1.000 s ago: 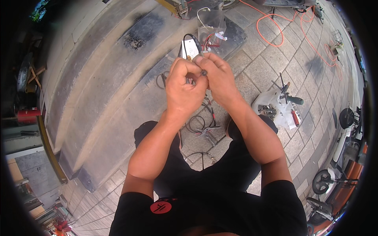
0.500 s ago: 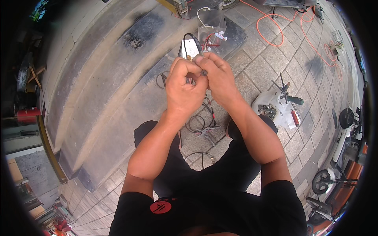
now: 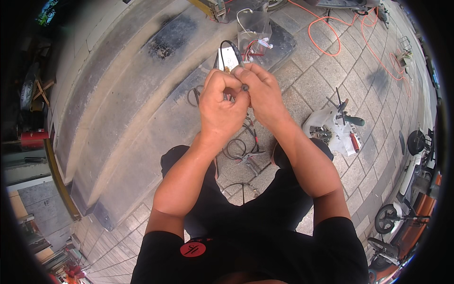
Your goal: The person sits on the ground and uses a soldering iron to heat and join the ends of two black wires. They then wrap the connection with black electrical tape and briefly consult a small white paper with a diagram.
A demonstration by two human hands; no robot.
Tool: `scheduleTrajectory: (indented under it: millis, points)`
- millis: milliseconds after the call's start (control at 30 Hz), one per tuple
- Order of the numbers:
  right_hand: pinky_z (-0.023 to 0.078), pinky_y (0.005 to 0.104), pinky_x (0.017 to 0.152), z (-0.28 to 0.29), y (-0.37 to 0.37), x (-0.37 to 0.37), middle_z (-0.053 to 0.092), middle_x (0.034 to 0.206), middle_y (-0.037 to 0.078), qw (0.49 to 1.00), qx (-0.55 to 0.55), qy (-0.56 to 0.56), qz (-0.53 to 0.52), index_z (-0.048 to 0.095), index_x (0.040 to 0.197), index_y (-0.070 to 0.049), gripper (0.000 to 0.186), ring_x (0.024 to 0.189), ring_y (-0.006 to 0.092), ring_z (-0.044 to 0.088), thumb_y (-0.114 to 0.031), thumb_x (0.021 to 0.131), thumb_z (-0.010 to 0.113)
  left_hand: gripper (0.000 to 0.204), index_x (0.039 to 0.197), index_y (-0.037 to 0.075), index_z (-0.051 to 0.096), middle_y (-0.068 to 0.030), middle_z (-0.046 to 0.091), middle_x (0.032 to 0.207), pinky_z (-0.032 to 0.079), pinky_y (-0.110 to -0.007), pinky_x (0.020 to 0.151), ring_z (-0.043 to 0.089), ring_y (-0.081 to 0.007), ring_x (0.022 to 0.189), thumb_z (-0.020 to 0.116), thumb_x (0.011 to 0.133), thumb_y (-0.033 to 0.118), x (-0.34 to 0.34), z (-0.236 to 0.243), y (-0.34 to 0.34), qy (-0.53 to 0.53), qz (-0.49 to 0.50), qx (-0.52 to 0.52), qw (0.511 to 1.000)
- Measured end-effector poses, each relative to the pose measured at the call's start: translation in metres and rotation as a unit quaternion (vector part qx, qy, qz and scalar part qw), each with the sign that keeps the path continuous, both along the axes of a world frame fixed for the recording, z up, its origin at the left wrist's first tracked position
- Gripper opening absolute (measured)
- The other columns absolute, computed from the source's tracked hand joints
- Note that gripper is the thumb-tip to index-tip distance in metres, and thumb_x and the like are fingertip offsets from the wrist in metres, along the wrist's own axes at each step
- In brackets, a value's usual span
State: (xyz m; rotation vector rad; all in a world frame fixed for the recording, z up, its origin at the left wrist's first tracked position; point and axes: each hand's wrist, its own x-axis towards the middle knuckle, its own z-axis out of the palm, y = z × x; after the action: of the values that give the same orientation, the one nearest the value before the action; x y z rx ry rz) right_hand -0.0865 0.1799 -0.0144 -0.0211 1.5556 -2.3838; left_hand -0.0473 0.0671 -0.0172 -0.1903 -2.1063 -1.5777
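Observation:
My left hand (image 3: 222,102) and my right hand (image 3: 259,92) meet at the upper middle, both closed on a black cable (image 3: 226,42) with a small dark round fitting (image 3: 245,88) between the fingertips. The cable arches above my fingers. Just behind them is a white rectangular board (image 3: 228,57) with a small brass-coloured part, partly hidden by my fingers. A clear plastic bag or box (image 3: 253,31) with white and red wires stands beyond it. Below my hands, black cables (image 3: 231,149) lie tangled on the paving beside pliers (image 3: 248,162).
Grey stone steps (image 3: 118,109) fill the left. At right are a white plastic sheet (image 3: 350,146) with tools, a green-handled tool (image 3: 354,120) and a red-handled one (image 3: 354,142). An orange cord (image 3: 321,53) snakes at upper right. Parked two-wheelers (image 3: 385,218) line the right edge.

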Motion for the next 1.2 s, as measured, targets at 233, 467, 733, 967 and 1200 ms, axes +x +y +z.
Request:
scheduleTrajectory:
  millis: [233,467,733,967,1200]
  points:
    - [0.04,0.0236,0.047,0.0012,-0.0005,0.0003,0.058,0.071,-0.002,1.0,-0.002,-0.001,-0.002,0.064,0.092,-0.005,0.021,0.056,0.004,0.052,-0.022,0.103,0.063,0.024,0.092,0.003,0.056,-0.0045,0.057,0.092,0.052,-0.027,0.069,0.06,-0.0102,0.078,0.066,0.08,-0.015,-0.0004,-0.0004,0.0006,-0.004,0.005,0.004,1.0]
    - [0.04,0.0236,0.047,-0.0005,-0.0006,0.0001,0.059,0.072,-0.002,1.0,-0.008,-0.008,-0.003,0.064,0.093,-0.004,0.021,0.057,0.0038,0.051,-0.022,0.103,0.063,0.024,0.093,0.003,0.056,-0.0045,0.057,0.092,0.052,-0.026,0.068,0.06,-0.0102,0.077,0.066,0.081,-0.015,-0.0009,-0.0005,0.0014,-0.002,0.001,0.006,1.0]
    - [0.039,0.0232,0.048,0.0,0.0003,0.0006,0.058,0.073,-0.003,1.0,-0.005,-0.007,-0.004,0.064,0.093,-0.005,0.021,0.058,0.0032,0.051,-0.022,0.103,0.064,0.025,0.093,0.003,0.055,-0.0048,0.056,0.092,0.052,-0.026,0.065,0.061,-0.01,0.076,0.065,0.081,-0.017,-0.0013,-0.0038,0.0004,0.002,-0.004,0.005,1.0]
    - [0.037,0.0227,0.051,0.0005,-0.0001,0.0002,0.059,0.074,-0.003,1.0,-0.004,-0.016,-0.008,0.065,0.093,-0.005,0.02,0.061,0.0026,0.05,-0.022,0.102,0.064,0.025,0.092,0.003,0.056,-0.0051,0.056,0.092,0.049,-0.026,0.065,0.059,-0.0098,0.077,0.066,0.08,-0.017,-0.0018,-0.0031,0.0017,0.018,0.002,0.003,1.0]
    - [0.037,0.0223,0.052,0.0016,-0.0001,0.0007,0.06,0.076,-0.003,1.0,-0.008,-0.018,-0.008,0.066,0.095,-0.004,0.019,0.063,0.0024,0.05,-0.022,0.102,0.064,0.026,0.092,0.004,0.057,-0.005,0.057,0.093,0.049,-0.026,0.066,0.057,-0.0102,0.077,0.066,0.079,-0.017,-0.0028,-0.0058,0.0002,0.031,-0.008,0.002,0.999]
